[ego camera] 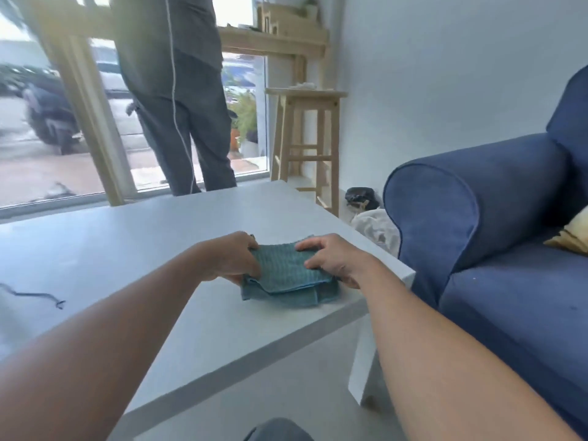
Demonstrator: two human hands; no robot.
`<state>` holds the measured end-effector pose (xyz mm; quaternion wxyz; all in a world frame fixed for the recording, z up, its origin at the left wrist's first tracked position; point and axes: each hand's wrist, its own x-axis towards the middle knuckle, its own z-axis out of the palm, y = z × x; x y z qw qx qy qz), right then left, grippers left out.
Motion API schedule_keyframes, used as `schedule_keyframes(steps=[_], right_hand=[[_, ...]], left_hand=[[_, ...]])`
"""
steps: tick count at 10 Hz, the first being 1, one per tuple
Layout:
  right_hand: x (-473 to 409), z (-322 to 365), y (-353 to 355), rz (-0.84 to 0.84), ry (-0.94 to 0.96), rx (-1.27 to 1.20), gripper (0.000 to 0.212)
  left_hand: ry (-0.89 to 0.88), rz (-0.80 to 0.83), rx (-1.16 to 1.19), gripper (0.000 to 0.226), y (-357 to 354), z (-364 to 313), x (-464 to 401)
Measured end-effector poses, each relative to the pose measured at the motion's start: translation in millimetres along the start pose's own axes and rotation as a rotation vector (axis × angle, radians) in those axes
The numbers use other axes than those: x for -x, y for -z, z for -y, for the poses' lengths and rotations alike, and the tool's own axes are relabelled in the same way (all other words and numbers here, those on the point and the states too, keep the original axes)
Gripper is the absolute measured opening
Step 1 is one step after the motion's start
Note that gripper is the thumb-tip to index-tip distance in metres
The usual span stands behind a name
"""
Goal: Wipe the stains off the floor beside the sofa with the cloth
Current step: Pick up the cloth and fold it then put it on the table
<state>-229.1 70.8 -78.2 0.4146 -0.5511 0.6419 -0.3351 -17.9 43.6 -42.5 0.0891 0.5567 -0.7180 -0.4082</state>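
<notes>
Head view | left hand [230, 257], right hand [331, 257] pinching cloth [286, 275] on table [127, 249] | sofa [493, 218] right | stool [307, 138] behind

Two hands, the left hand [234, 257] and right hand [334, 259], share one teal cloth [286, 275] on one white counter [127, 249]. Right of the grip: one blue sofa [477, 218]; beyond it, one wooden stool [305, 135].

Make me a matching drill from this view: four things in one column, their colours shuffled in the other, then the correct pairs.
Things:
1. cloth
2. sofa
3. stool
4. table

Colours:
A. pale wood
B. dark blue
C. white
D. teal

Pairs: 1-D, 2-B, 3-A, 4-C
</notes>
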Motion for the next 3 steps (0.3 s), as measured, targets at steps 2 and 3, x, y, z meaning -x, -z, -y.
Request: schedule_keyframes(steps=[2,3], right_hand=[[-11,32,-38,0.021,0.083,0.34,0.054],[-4,30,-30,-0.03,0.083,0.386,0.046]], left_hand=[[0.084,-0.061,-0.144,0.046,15,28,0],[0.052,-0.157,-0.509,0.049,17,21,-7]])
